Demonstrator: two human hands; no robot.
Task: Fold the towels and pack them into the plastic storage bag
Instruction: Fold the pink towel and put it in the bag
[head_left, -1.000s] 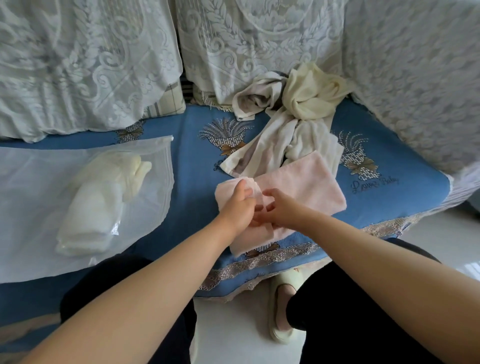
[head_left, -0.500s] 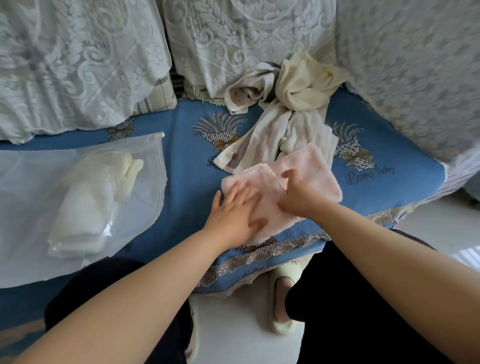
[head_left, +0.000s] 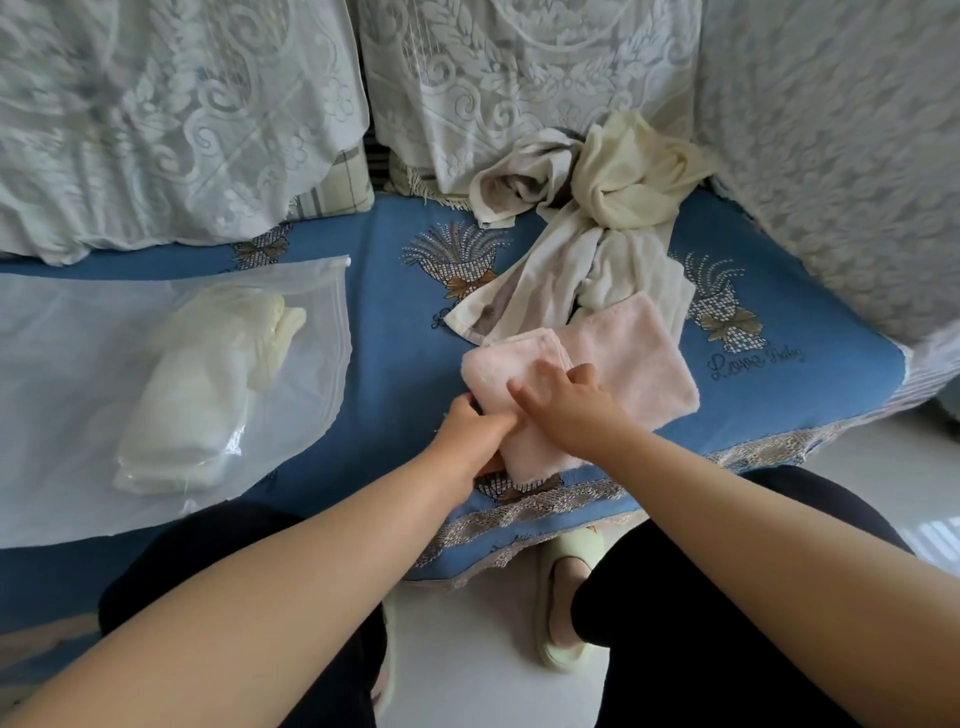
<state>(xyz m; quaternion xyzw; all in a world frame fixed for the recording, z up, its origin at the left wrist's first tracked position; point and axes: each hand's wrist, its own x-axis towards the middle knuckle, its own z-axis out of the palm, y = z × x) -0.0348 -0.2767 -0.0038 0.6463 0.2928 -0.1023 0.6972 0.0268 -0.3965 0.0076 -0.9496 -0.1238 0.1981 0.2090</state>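
Observation:
A pink towel (head_left: 628, 358), partly folded, lies on the blue seat cover near its front edge. My right hand (head_left: 571, 410) lies flat on the folded left part, fingers spread. My left hand (head_left: 470, 428) grips the towel's near left edge, fingers curled under it. Behind the pink towel is a heap of unfolded towels: a white one (head_left: 571, 270), a cream one (head_left: 628, 176) and a beige-and-white one (head_left: 519, 176). At the left lies the clear plastic storage bag (head_left: 62, 364) with a folded cream towel (head_left: 208, 384) inside.
The blue patterned seat cover (head_left: 395, 322) has a lace-trimmed front edge (head_left: 571, 499). Lace-covered cushions (head_left: 171, 114) stand along the back and the right side. Below are my dark-clothed knees, a slipper (head_left: 566, 597) and white floor.
My left hand went from lying flat on the towel to gripping its near left edge. My right hand spread flat over the folded part. The towel's left part now lies folded over.

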